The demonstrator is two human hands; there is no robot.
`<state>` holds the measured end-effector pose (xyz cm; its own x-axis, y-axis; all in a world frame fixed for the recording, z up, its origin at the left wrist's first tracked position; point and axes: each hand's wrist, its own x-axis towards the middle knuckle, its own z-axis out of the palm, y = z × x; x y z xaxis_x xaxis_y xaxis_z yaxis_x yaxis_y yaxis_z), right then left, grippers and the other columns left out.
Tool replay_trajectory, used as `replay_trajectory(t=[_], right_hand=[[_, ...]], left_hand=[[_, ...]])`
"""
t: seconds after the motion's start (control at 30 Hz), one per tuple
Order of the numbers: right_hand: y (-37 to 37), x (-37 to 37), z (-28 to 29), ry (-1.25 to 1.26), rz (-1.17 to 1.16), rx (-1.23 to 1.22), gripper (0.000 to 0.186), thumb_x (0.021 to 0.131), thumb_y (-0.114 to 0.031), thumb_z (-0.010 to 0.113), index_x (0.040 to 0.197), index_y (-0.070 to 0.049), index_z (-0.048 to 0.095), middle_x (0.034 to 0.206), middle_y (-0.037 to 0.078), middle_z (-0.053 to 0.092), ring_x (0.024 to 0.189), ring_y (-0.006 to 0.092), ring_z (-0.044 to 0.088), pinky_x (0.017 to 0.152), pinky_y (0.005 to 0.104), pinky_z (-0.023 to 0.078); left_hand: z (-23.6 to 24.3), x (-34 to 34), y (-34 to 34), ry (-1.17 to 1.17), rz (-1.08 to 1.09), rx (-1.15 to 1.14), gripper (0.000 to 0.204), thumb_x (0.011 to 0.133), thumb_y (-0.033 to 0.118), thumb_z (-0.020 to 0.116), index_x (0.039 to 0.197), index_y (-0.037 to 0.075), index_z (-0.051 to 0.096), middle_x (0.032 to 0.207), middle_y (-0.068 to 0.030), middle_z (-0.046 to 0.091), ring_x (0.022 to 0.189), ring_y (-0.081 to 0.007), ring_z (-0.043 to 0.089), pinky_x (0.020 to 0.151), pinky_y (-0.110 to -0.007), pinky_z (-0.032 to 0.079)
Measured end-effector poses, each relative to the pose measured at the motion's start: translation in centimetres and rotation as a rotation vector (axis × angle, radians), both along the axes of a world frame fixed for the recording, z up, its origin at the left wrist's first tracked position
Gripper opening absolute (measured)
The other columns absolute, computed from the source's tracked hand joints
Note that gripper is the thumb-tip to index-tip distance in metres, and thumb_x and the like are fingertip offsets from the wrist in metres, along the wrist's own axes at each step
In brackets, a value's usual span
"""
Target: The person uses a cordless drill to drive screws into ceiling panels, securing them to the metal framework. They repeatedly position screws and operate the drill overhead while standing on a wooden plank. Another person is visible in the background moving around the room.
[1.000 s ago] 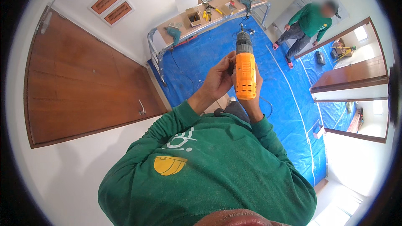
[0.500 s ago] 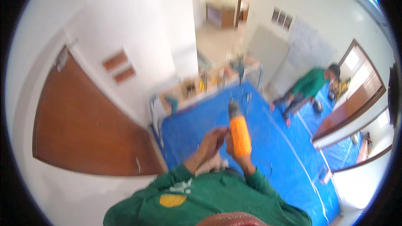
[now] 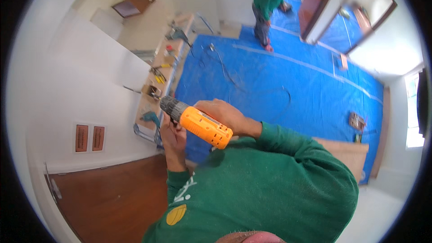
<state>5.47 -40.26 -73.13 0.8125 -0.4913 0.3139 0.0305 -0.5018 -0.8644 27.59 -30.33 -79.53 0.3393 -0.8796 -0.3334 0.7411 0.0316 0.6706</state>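
An orange power drill (image 3: pixel 204 126) with a black chuck lies across in front of my chest, its chuck pointing up and to the left. My right hand (image 3: pixel 222 112) is wrapped round it from the far side; the grip is hidden behind the drill's body. Just below the chuck is my left hand (image 3: pixel 173 136), palm turned up and fingers curled in close to the drill. Whether those fingers touch the drill or pinch something small is hidden.
A wooden bench (image 3: pixel 155 69) with tools stands ahead left, holding yellow-handled pliers (image 3: pixel 158 76) and a teal power tool (image 3: pixel 150 118). Cables (image 3: pixel 225 69) lie on the blue floor sheet (image 3: pixel 252 81). A co-worker (image 3: pixel 267 6) in green stands at the far side. Boards (image 3: pixel 346 153) lie right.
My view has turned, so the bench and co-worker appear farther left. The drill has swung from pointing away to pointing left, with my left hand now below its chuck.
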Motion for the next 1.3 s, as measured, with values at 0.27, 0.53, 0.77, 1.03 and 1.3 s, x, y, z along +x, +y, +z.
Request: replay_trajectory(t=[0.27,0.53,0.77,1.03,1.3], right_hand=[[7.7,-1.0,-4.8,0.040,0.080,0.291,0.034,0.091,-0.028,0.069,0.116,-0.005,0.061,0.102,0.018,0.068,0.097,0.0397,0.068,0.082,0.0452,0.052],[10.0,0.8,-4.6,0.119,0.061,0.456,0.029,0.096,-0.016,0.070,0.120,-0.001,0.066,0.107,0.011,0.072,0.096,0.0212,0.068,0.085,0.0363,0.053],[7.8,4.8,-7.3,0.299,-0.183,0.007,0.033,0.099,-0.016,0.070,0.127,-0.001,0.063,0.109,0.006,0.070,0.094,0.0192,0.068,0.082,0.0364,0.057],[-10.8,20.6,-6.8,-0.010,-0.397,0.178,0.019,0.092,-0.015,0.074,0.104,-0.002,0.066,0.080,0.004,0.064,0.070,0.0152,0.060,0.065,0.0341,0.051],[0.1,10.4,-11.4,-0.058,-0.158,0.303,0.028,0.096,-0.015,0.074,0.123,-0.006,0.067,0.094,0.004,0.070,0.082,0.0191,0.067,0.075,0.0347,0.055]], left_hand=[[-6.0,2.2,7.4,0.273,-0.046,0.102,0.025,0.107,0.029,0.053,0.107,0.008,0.067,0.105,-0.0068,0.073,0.100,-0.0226,0.069,0.094,-0.040,0.055],[-5.7,3.2,9.5,0.390,0.015,0.210,0.020,0.107,0.029,0.060,0.100,0.010,0.063,0.086,-0.0011,0.062,0.070,-0.0122,0.055,0.060,-0.024,0.045],[-9.9,6.5,13.4,0.643,0.114,0.161,0.021,0.109,0.027,0.056,0.097,0.010,0.056,0.078,0.0001,0.054,0.062,-0.0101,0.048,0.048,-0.022,0.035],[-9.4,7.2,12.9,0.542,0.187,0.066,0.019,0.110,0.024,0.056,0.102,0.007,0.059,0.084,-0.0009,0.057,0.068,-0.0101,0.052,0.054,-0.022,0.042],[-9.9,6.0,12.5,0.590,0.286,0.003,0.017,0.109,0.022,0.057,0.107,0.006,0.061,0.093,-0.0048,0.061,0.079,-0.0146,0.057,0.062,-0.025,0.047]])
